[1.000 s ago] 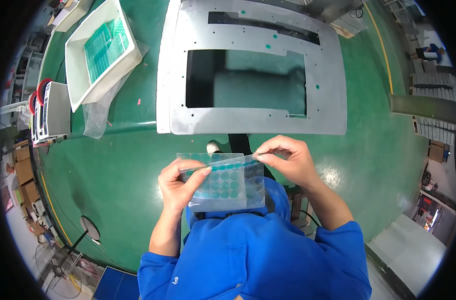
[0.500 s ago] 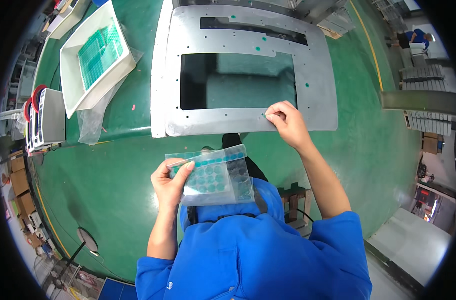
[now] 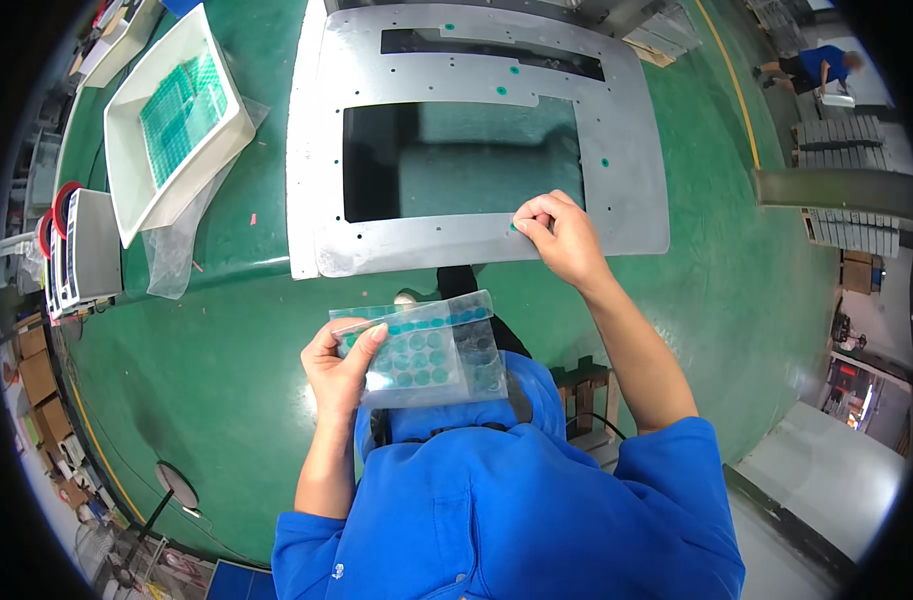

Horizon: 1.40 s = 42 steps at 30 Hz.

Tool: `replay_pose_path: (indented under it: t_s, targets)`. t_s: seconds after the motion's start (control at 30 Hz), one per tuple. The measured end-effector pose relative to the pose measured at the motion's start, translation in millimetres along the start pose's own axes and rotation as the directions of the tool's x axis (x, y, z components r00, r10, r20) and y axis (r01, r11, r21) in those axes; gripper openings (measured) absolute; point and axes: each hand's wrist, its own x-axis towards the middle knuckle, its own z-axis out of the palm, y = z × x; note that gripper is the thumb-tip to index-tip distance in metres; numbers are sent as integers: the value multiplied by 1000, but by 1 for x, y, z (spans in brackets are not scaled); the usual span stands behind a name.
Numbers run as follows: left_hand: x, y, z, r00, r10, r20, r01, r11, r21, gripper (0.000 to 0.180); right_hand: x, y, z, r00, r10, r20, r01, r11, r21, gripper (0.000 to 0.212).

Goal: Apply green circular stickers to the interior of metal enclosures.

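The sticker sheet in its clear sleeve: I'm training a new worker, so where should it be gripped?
Grip the sticker sheet at its left edge, coming from the left, thumb on top, as the left hand does. It is thin and flat, and this leaves the green dots uncovered.

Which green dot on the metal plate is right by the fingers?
The green dot on the metal plate's near edge, under the right hand's fingertips. The other dots sit higher up, away from it.

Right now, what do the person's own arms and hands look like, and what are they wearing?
Both hands are bare, with no gloves: left hand, right hand. The forearms are uncovered too. Short blue sleeves of a blue work shirt end at about the elbows. No watch, rings or markings show.
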Motion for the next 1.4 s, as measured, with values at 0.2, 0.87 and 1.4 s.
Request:
replay_pose_path:
  t_s: [0.2,0.87,1.4]
  targets:
    - [-1,0,3,1000,-10,10,10,1000,-5,13,1,-2,0,1000,19,1,-19,1000,-8,8]
    - [-3,2,5,1000,-20,-9,19,1000,-8,12,4,8,-1,995,74,68,-83,987,139,7]
    - [-7,15,-25,998,69,-1,-69,996,-59,7,-27,-124,57,771,-381,511,107,868,485,15]
